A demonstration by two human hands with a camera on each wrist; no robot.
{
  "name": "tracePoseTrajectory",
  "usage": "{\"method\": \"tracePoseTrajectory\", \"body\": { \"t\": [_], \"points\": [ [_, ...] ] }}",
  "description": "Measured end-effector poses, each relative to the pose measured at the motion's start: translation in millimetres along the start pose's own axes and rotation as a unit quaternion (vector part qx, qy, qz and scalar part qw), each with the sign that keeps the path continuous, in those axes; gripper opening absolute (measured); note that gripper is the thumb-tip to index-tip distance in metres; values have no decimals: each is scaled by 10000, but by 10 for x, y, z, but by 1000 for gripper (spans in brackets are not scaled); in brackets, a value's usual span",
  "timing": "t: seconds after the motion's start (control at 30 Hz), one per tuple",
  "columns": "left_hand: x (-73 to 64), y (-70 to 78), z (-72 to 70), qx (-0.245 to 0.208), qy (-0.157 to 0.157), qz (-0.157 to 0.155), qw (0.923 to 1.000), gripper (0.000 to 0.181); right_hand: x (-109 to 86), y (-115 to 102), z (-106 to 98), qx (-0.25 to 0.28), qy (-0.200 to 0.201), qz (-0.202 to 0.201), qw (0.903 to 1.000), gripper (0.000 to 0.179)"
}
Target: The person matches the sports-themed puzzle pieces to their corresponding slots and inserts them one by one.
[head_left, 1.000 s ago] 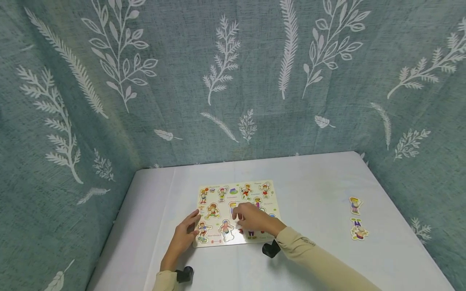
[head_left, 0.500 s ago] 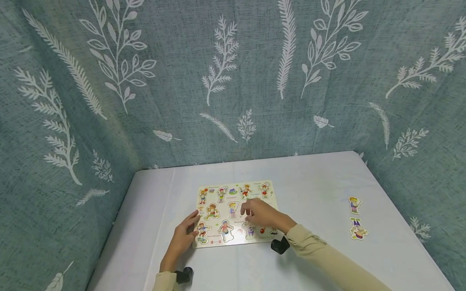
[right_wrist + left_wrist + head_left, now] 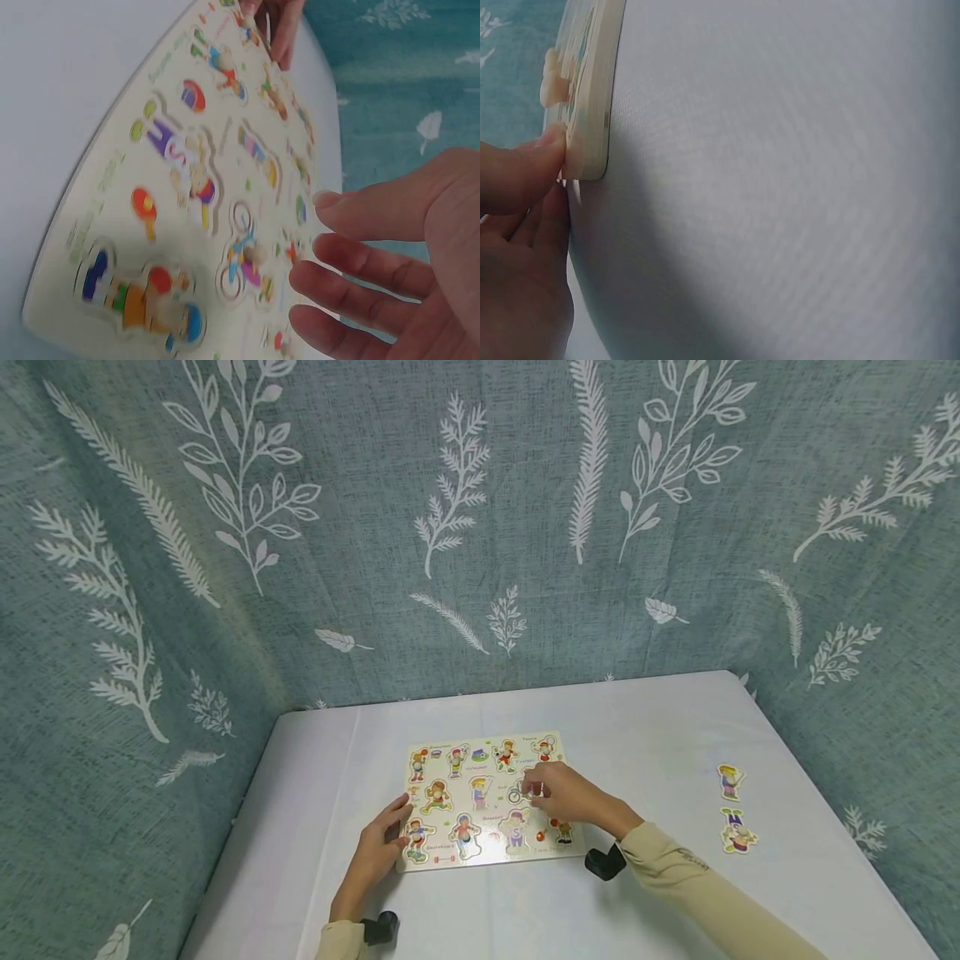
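A wooden peg puzzle board [image 3: 472, 852] with printed sports figures lies flat on the table. My left hand [image 3: 378, 847] rests at its left edge; in the left wrist view, the thumb [image 3: 532, 169] touches the board's corner, and the other fingers are partly hidden. Over the board's right part hovers my right hand [image 3: 566, 791], fingers loosely bent and apart, nothing between them. Beneath it sits the bicycle piece [image 3: 244, 255] in its slot. The golfer slot [image 3: 480, 793] and the S-shirt baseball slot [image 3: 515, 832] look like bare recesses with printed pictures.
Two loose puzzle pieces lie at the table's right: a golfer piece [image 3: 731, 783] and, nearer me, an upside-down S-shirt figure piece [image 3: 738, 832]. A white cloth covers the table [image 3: 652, 735]. Green leaf-patterned curtains [image 3: 465, 635] hang behind and at both sides.
My right hand has moved rightward across the board, uncovering the golfer slot, the S-shirt slot and part of the bicycle piece. The left hand and both loose pieces stay put.
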State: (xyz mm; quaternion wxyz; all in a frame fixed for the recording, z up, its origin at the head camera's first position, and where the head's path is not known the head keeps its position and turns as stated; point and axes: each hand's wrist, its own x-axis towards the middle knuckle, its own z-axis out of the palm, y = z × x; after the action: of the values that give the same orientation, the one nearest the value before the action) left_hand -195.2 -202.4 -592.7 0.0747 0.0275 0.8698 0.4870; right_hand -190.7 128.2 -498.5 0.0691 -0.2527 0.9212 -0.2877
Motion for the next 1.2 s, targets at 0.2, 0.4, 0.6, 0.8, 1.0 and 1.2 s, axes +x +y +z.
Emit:
{"method": "tracePoseTrajectory", "body": {
  "t": [0.2,0.4,0.6,0.8,1.0,1.2],
  "points": [
    [-5,7,-3,51,6,-15,10000,56,-126,105,-109,45,64,388,9992,14],
    [-29,33,-10,85,25,78,9999,56,-309,232,-260,-26,178,625,9979,13],
    [-21,24,-9,100,20,2,9999,57,-534,421,-413,-101,384,775,9962,14],
    [-17,20,-13,130,18,12,9999,58,-756,624,-579,-235,769,619,9948,13],
    [-22,41,-15,207,13,31,9998,58,-963,821,-714,-260,1043,666,9920,12],
    [-22,40,-12,196,-8,23,9998,57,-1134,972,-844,-441,1274,867,9871,12]
  ]
}}
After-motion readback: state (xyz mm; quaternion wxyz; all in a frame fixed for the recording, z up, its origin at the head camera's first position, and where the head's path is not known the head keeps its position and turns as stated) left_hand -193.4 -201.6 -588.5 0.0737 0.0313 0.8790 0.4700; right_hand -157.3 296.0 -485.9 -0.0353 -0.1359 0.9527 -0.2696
